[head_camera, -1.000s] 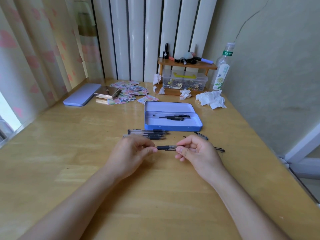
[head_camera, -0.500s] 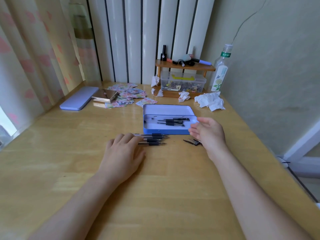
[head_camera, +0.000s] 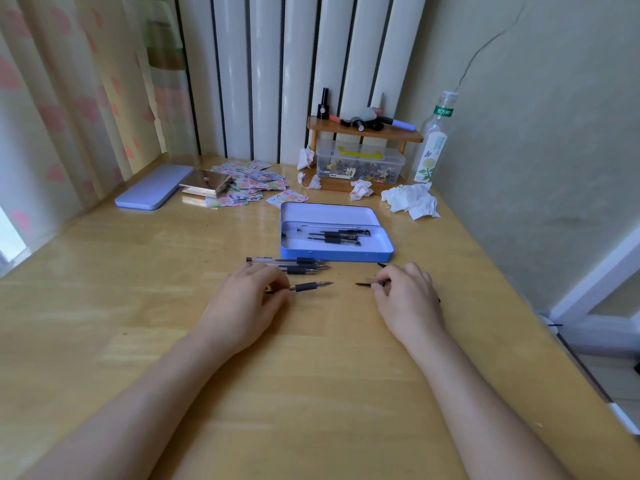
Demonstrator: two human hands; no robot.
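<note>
My left hand (head_camera: 246,306) grips an uncapped pen (head_camera: 310,286) with a dark grip, its tip pointing right, low over the wooden table (head_camera: 138,306). My right hand (head_camera: 405,299) pinches a black pen cap (head_camera: 369,282) whose end points left toward the pen tip; a gap separates the two. Several more uncapped pens (head_camera: 294,265) lie in a row just behind my left hand. An open blue tin pencil case (head_camera: 346,254) behind them holds several capped pens (head_camera: 339,237).
A closed lilac case (head_camera: 154,187), a gold box (head_camera: 207,183) and scattered stickers (head_camera: 256,183) lie at the back left. A small wooden shelf (head_camera: 363,131), a clear plastic box (head_camera: 360,162), a bottle (head_camera: 433,140) and crumpled tissues (head_camera: 412,200) stand at the back right.
The pen held between both hands a second ago went into the case. Since then my left hand has taken another pen from the row and my right hand has picked up a cap.
</note>
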